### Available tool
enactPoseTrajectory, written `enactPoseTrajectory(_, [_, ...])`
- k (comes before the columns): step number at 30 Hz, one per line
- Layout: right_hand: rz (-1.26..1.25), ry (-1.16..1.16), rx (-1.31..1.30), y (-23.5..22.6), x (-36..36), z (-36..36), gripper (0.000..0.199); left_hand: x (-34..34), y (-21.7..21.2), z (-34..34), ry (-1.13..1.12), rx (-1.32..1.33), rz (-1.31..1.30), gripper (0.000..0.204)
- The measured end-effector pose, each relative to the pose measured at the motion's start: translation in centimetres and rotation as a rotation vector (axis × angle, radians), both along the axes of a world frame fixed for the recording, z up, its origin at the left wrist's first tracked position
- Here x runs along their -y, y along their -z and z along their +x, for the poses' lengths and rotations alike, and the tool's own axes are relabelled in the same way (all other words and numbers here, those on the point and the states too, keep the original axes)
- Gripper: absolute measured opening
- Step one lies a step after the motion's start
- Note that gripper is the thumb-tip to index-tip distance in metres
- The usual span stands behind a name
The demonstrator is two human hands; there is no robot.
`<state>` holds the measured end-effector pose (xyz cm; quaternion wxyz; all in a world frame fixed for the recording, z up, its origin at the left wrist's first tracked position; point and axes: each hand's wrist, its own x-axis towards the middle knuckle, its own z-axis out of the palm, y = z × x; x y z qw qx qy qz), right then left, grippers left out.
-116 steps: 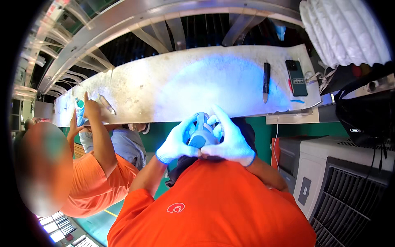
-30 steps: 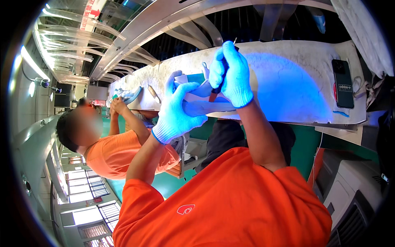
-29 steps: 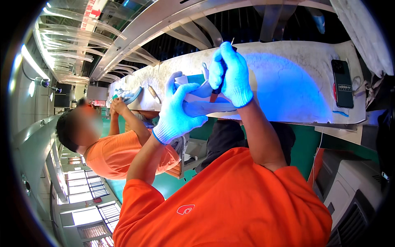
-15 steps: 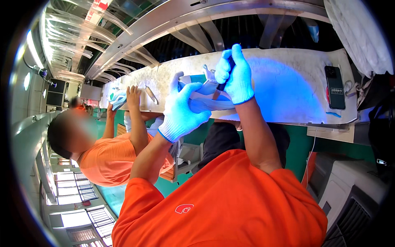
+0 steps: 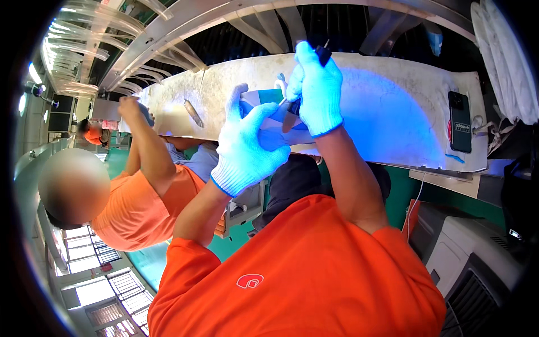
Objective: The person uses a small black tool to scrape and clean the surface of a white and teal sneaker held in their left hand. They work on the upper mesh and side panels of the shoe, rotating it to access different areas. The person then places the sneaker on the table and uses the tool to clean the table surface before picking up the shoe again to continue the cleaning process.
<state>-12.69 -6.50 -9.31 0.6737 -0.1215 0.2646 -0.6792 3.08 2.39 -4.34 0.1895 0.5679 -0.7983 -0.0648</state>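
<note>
Both my hands wear white knit gloves lit blue by the lamp over the pale bench (image 5: 393, 112). My left hand (image 5: 247, 143) is spread over a pale flat piece with a teal patch (image 5: 264, 101), holding it at the bench's near edge. My right hand (image 5: 317, 90) is closed in a fist around a dark-handled tool (image 5: 323, 53). The tool's thin tip points down onto the piece beside my left fingers. Most of the piece is hidden by my hands.
A dark phone (image 5: 461, 121) lies at the bench's right end. A co-worker in an orange shirt (image 5: 140, 202) sits at my left, one hand (image 5: 132, 106) raised to the bench near a small brown object (image 5: 192, 112). A grey machine (image 5: 477, 264) stands lower right.
Earlier both hands cupped a grey object near my chest. Since then they have reached out to the bench, and my right hand has swung the tool upright over the piece.
</note>
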Motion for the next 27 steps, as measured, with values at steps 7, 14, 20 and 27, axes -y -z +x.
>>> enactPoseTrajectory(7, [-0.126,0.052,-0.684,2.7,2.1,2.5,0.028,-0.2,3.0,3.6,-0.008,-0.125,-0.034,0.073])
enactPoseTrajectory(14, [-0.435,-0.264,-1.619,-1.4,-0.4,-7.2,0.058,-1.7,7.3,5.4,-0.017,-0.387,-0.108,0.078])
enactPoseTrajectory(20, [-0.422,-0.719,-2.337,-1.3,-5.5,-4.8,0.073,-1.0,13.6,4.8,0.117,-0.589,-0.236,0.091])
enactPoseTrajectory(27, [-0.289,-0.778,-2.332,-2.2,-5.8,-3.7,0.080,0.1,11.7,7.9,-0.016,-0.968,0.355,0.135])
